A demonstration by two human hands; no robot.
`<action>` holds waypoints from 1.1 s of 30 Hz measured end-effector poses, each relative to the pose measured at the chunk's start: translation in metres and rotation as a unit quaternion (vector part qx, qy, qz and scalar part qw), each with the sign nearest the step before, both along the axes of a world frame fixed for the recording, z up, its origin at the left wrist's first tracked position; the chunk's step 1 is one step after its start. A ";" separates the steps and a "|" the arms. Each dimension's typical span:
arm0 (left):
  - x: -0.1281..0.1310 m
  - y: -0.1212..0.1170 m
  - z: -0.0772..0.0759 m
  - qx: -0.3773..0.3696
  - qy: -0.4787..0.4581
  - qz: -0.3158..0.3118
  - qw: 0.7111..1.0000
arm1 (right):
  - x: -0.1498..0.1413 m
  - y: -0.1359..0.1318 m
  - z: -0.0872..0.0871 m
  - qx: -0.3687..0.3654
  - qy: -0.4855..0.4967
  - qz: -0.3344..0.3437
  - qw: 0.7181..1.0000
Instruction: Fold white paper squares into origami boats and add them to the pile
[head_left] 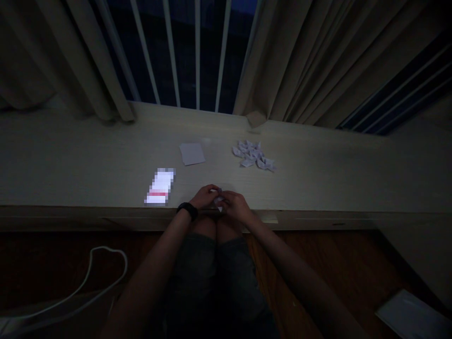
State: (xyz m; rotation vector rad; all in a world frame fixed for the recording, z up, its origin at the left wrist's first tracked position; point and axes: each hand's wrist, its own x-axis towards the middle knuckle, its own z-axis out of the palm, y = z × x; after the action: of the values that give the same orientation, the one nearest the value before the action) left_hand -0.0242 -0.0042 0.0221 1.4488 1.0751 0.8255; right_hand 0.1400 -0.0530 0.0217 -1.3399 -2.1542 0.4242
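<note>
"White folded paper [219, 202] is pinched at the table's [318, 174] near edge, the grip of left hand [205, 196] and right hand [237, 205] closed on it."

"What does the fold work call for?"

"Light, steady fingertips, in my judgement; the piece looks thin. Its creases are too dark to read."

"And beyond?"

"Flat, smooth square sheets [192, 154] lie stacked far left; angular, pointed paper pieces [250, 153] cluster far right."
</note>
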 end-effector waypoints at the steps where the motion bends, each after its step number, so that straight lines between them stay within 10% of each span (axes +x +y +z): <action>1: 0.000 -0.001 0.001 -0.005 0.002 0.005 1.000 | 0.000 -0.001 0.001 0.001 -0.006 0.001 1.000; 10: 0.004 -0.006 -0.003 -0.116 -0.095 0.021 0.988 | -0.001 -0.002 0.004 0.015 -0.023 -0.013 1.000; 21: 0.002 -0.008 -0.001 -0.110 -0.161 0.043 0.980 | -0.003 0.003 -0.004 -0.058 0.217 -0.131 0.966; 33: 0.007 -0.008 -0.007 -0.021 -0.064 0.036 0.997 | -0.009 0.005 0.005 -0.074 0.179 -0.151 0.969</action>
State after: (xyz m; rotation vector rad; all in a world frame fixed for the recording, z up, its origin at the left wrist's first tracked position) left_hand -0.0172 -0.0126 0.0153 1.3110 1.0476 0.9295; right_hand 0.1308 -0.0479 0.0266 -1.5112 -1.6208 0.6577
